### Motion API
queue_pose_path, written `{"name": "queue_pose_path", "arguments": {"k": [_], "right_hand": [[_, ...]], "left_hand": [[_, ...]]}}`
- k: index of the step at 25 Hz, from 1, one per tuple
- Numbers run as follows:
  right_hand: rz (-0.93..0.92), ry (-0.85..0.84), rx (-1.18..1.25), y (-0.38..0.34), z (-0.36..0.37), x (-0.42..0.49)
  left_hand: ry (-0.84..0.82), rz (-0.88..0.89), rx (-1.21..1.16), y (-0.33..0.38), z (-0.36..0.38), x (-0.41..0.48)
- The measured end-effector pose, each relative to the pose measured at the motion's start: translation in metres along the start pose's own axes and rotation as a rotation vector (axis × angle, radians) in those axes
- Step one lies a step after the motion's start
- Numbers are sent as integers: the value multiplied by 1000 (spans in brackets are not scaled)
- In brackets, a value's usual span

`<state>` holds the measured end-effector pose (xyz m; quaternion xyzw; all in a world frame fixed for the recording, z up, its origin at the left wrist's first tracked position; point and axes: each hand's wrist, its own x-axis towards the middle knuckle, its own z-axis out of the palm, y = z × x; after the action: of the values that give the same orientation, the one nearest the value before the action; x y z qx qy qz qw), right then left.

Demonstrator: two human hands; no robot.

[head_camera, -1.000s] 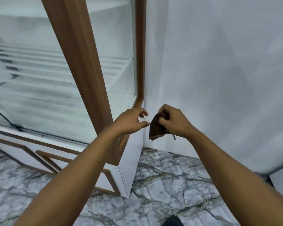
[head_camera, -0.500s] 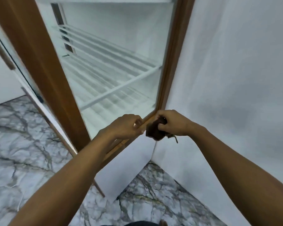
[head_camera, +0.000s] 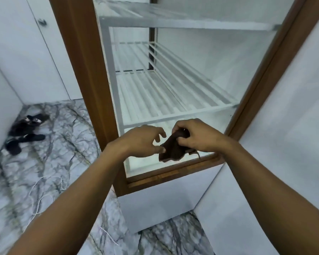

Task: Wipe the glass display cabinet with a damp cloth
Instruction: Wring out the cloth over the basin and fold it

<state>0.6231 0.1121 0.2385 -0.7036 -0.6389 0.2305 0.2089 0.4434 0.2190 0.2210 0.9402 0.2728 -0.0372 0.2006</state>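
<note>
The glass display cabinet (head_camera: 269, 81) fills the middle of the view, with a brown wooden frame, a white base and white slatted shelves behind the glass. My right hand (head_camera: 197, 138) grips a bunched dark brown cloth (head_camera: 171, 150) just in front of the lower part of the glass pane. My left hand (head_camera: 142, 140) is right beside it on the left, fingers loosely curled, with the thumb tip touching the cloth's left edge. A loose thread hangs from the cloth.
A white wall (head_camera: 293, 144) stands close on the right of the cabinet. White cupboard doors (head_camera: 35, 52) line the left. Dark footwear (head_camera: 24, 131) lies in the left corner of the marble floor (head_camera: 44, 172), with a thin white string nearby.
The view has swung left and up, now facing the cabinet's glass side square on. Both hands stay together at the cloth; my left hand's fingers have spread a little.
</note>
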Motion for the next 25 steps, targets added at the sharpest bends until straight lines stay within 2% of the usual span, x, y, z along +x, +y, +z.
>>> {"name": "queue_pose_path", "arguments": {"k": [2,7,13,19,25], "right_hand": [[-82,-26,67,-7,-12,9],[-305,-45,48,-4,-46,31],[-429,-217,11,29,-65,37],[-451,-343,17,37,-54,32],[-343,-345,85,28,-43,23]], "left_hand": [[67,-23,-30,8,-8,0],[228,-147,-107,32,-14,1],[232,-240,-164,50,5,-6],[238,-278,-286,56,16,-21],[162,-246,-241,44,7,-39]]}}
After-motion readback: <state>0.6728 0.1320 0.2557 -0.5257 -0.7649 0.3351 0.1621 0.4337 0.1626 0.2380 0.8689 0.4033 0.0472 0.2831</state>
